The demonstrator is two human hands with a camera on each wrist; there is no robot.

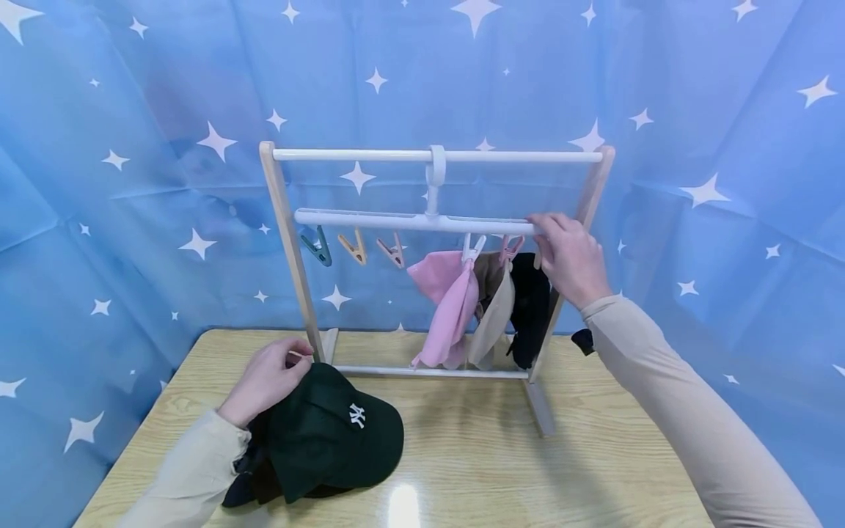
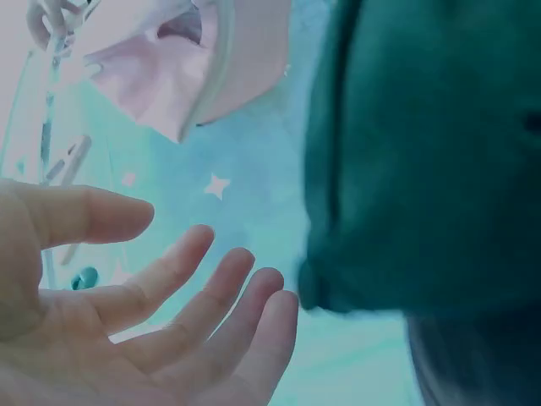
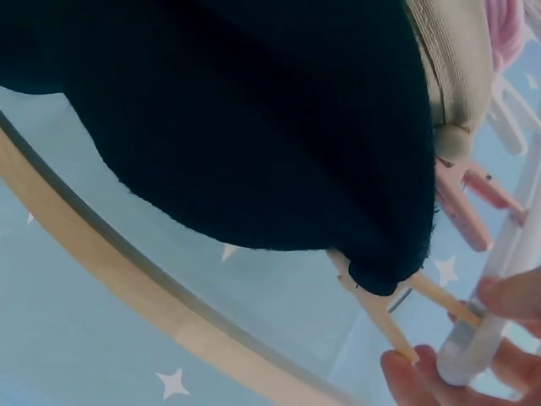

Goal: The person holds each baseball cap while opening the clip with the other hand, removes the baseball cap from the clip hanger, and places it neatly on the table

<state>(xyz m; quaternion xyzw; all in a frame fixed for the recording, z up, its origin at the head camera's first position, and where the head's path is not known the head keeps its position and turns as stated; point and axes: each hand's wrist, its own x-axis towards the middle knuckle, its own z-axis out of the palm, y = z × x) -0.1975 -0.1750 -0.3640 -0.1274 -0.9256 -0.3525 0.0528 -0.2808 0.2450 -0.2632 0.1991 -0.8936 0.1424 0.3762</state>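
Observation:
My right hand [image 1: 571, 257] grips the right end of a white clip hanger [image 1: 370, 219], its thumb and fingers around the bar, beside a yellow clothespin [image 3: 372, 309]. That clothespin holds a black cap [image 3: 254, 127]. A beige cap [image 1: 496, 315] hangs from a pink clothespin [image 1: 510, 249], and a pink cap [image 1: 449, 323] from a white clothespin [image 1: 473, 248]. My left hand [image 1: 271, 378] has loosely bent fingers with nothing between them. Near it lies a dark green cap [image 1: 330, 433] with a white emblem; the left wrist view shows a gap between fingers and cap.
The hanger hooks over the top rail [image 1: 356, 155] of a wood-and-white rack standing on the wooden table [image 1: 462, 469]. Green [image 1: 318, 248], yellow [image 1: 353, 248] and pink [image 1: 392, 251] clothespins dangle at left. Dark caps [image 1: 254, 488] lie under the green one. A starry blue curtain [image 1: 165, 279] hangs behind.

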